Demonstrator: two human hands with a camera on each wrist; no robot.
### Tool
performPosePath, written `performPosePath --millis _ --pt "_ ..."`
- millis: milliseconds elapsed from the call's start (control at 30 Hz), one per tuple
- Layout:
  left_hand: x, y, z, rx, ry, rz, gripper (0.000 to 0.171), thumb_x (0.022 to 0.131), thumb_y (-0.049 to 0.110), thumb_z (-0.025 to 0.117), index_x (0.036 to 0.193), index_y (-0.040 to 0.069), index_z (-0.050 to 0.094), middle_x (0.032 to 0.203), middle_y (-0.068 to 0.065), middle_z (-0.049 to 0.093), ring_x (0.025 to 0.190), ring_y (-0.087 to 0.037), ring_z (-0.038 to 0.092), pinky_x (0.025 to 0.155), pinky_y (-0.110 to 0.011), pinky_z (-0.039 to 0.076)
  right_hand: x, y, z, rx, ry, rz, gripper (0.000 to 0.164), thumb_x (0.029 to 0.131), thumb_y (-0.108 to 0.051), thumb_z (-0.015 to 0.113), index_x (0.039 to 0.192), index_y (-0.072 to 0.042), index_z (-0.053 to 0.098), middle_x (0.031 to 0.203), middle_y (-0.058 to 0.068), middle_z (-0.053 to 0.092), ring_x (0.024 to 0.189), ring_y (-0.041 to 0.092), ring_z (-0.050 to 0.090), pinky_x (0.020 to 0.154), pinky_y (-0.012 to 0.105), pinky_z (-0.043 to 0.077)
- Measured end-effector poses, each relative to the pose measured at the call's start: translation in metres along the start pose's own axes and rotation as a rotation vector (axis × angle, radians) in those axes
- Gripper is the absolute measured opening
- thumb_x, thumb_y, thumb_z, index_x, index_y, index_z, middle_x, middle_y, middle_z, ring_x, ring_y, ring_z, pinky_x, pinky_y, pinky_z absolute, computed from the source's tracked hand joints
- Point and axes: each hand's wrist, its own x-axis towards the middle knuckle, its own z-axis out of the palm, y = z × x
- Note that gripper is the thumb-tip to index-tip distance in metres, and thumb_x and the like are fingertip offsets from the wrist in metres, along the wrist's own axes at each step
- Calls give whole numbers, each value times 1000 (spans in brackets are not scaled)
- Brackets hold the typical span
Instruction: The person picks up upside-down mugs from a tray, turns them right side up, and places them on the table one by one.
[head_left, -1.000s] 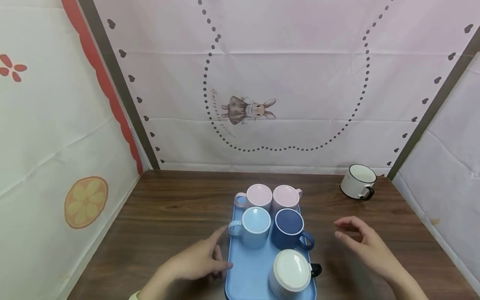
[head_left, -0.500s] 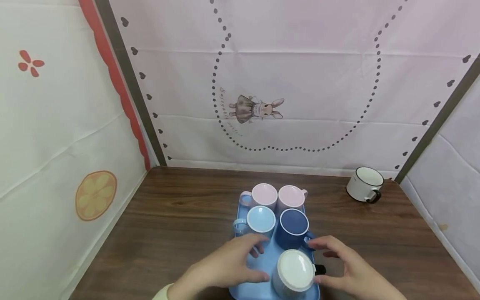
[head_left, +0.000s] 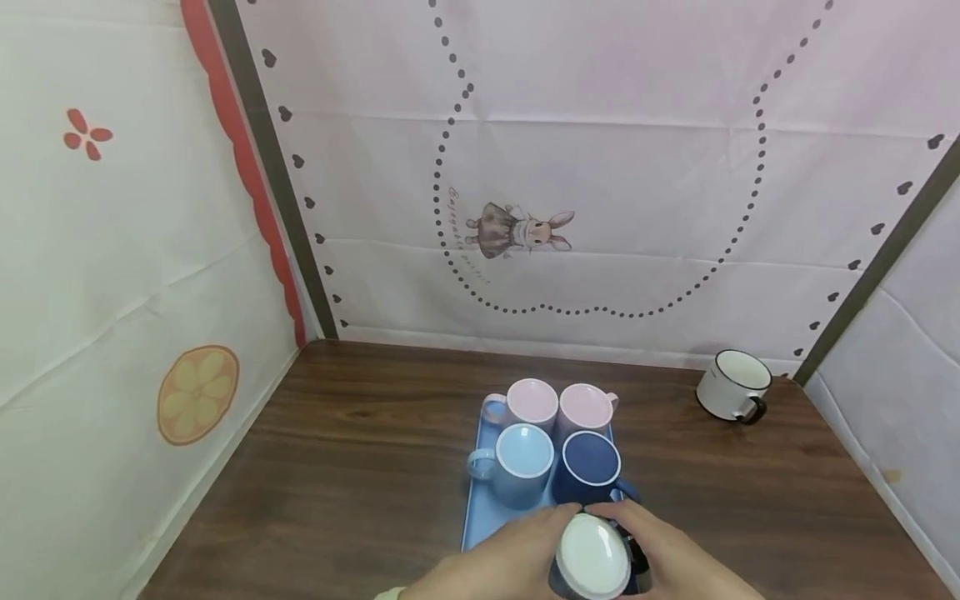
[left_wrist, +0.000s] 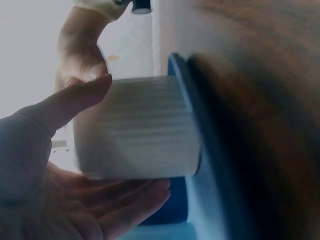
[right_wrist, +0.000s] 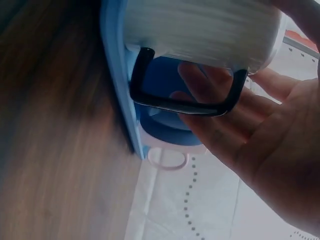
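Note:
A white ribbed mug [head_left: 592, 557] with a black handle [right_wrist: 175, 106] stands on the near end of a light blue tray [head_left: 483, 508]. My left hand [head_left: 495, 558] grips it from the left, thumb on one side and fingers [left_wrist: 140, 200] on the other. From the right, my right hand [head_left: 682, 567] holds the same mug, its fingers [right_wrist: 220, 125] passing behind the handle. Just beyond are a light blue mug [head_left: 517, 483] and a dark blue mug [head_left: 581, 483], with two pink mugs [head_left: 532, 402] behind them.
A white enamel mug [head_left: 731, 387] with a black rim and handle stands at the back right of the brown wood table [head_left: 360, 467]. Printed white cloth [head_left: 660, 192] walls the table in at the back and sides.
Both hands have come in from either side of the tray and closed round the white ribbed mug. The head view has shifted slightly; the other mugs stay in place.

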Motion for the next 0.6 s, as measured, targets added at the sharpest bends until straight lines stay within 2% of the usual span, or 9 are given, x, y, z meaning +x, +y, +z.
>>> performPosePath --millis 33,233,467,600 --pt "1 0 2 -18 2 -14 75 77 49 89 136 20 53 118 13 64 104 5 57 84 -20 52 1 -1 0 12 -9 14 83 80 -44 89 148 -25 46 139 0 59 122 4 56 93 25 53" --pt "2 5 7 24 35 -91 73 73 48 92 126 18 54 108 12 64 91 4 58 76 -19 52 8 -3 1 -14 -38 23 81 79 -48 88 145 -24 48 135 -3 62 117 3 59 93 25 54" --pt "2 2 13 73 37 -117 75 68 43 95 123 16 52 101 9 64 81 2 58 69 -18 51 14 -2 2 63 -115 126 84 78 -41 90 144 -18 44 133 3 63 110 2 61 89 24 54" --pt "3 0 13 53 19 -131 78 68 44 96 125 15 50 100 6 65 79 1 58 68 -19 51 18 -1 3 78 -122 158 84 77 -40 92 143 -19 45 133 4 64 108 3 63 88 25 54"
